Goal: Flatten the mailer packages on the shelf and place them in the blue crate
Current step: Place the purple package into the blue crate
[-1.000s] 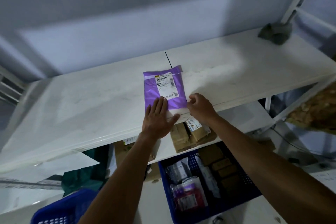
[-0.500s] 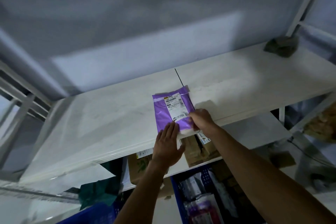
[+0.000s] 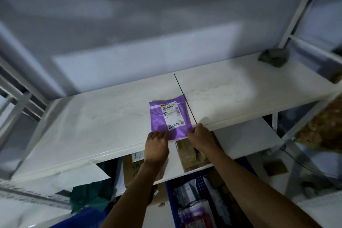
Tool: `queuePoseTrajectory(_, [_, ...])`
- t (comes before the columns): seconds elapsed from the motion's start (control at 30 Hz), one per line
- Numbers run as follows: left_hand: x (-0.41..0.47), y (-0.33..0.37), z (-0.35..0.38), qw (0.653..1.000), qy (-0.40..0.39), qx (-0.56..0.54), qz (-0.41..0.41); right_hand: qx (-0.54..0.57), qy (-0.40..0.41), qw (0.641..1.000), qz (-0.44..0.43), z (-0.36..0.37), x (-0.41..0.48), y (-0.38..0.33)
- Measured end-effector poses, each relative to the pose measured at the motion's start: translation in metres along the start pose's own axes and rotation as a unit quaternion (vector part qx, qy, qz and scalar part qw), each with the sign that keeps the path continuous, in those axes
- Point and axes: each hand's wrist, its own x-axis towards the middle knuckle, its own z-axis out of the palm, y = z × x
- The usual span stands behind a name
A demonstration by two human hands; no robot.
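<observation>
Flat glossy purple poly mailer [image 3: 157,119], white label [image 3: 173,114], on matte white shelf [image 3: 92,116] mid-frame. Right hand [image 3: 200,138] curled on its lower-right corner; left hand [image 3: 157,145] on lower-left, grip unclear.

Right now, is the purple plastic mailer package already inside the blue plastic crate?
No, the purple plastic mailer package lies on the white shelf, left hand and right hand at its near edge.

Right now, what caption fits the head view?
Left hand and right hand hold a purple mailer at the shelf edge.
</observation>
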Motion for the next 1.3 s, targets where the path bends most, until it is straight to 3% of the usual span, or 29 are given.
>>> queuePoseTrajectory(0.23, [0.006,-0.003,-0.013,0.998,-0.019,-0.030,-0.052,0.226,0.018,0.972,0.058,0.009,-0.012,0.003])
queuePoseTrajectory(0.43, [-0.042,-0.001,-0.008,0.987,0.047,-0.143,-0.060,0.318,-0.109,0.940,0.058,0.004,-0.032,0.021])
queuePoseTrajectory(0.57, [-0.079,0.014,0.003,0.982,0.060,-0.176,-0.039,0.406,-0.145,0.894,0.122,0.011,-0.040,0.024])
queuePoseTrajectory(0.7, [-0.102,0.030,0.008,0.976,0.043,-0.204,-0.059,0.362,-0.136,0.915,0.115,0.022,-0.057,0.031])
queuePoseTrajectory(0.8, [-0.117,0.026,0.003,0.927,0.058,-0.308,-0.207,0.347,-0.118,0.924,0.108,0.023,-0.071,0.049])
queuePoseTrajectory(0.9, [-0.124,0.020,-0.008,0.820,0.066,-0.431,-0.371,0.354,-0.119,0.923,0.096,0.015,-0.090,0.069])
queuePoseTrajectory(0.97, [-0.123,0.020,-0.013,0.755,0.050,-0.502,-0.418,0.340,-0.125,0.928,0.082,0.012,-0.101,0.079])
queuePoseTrajectory(1.03, [-0.121,0.022,-0.014,0.732,0.032,-0.531,-0.425,0.313,-0.134,0.937,0.072,0.011,-0.109,0.088])
queuePoseTrajectory(1.17, [-0.117,0.020,-0.007,0.859,-0.012,-0.370,-0.355,0.228,-0.163,0.959,0.044,0.016,-0.122,0.101])
queuePoseTrajectory(1.23, [-0.112,0.021,-0.009,0.879,-0.047,-0.375,-0.290,0.169,-0.191,0.967,0.017,0.018,-0.125,0.102])
queuePoseTrajectory(1.3, [-0.108,0.026,-0.010,0.875,-0.130,-0.396,-0.246,0.121,-0.213,0.970,-0.001,0.020,-0.125,0.103])
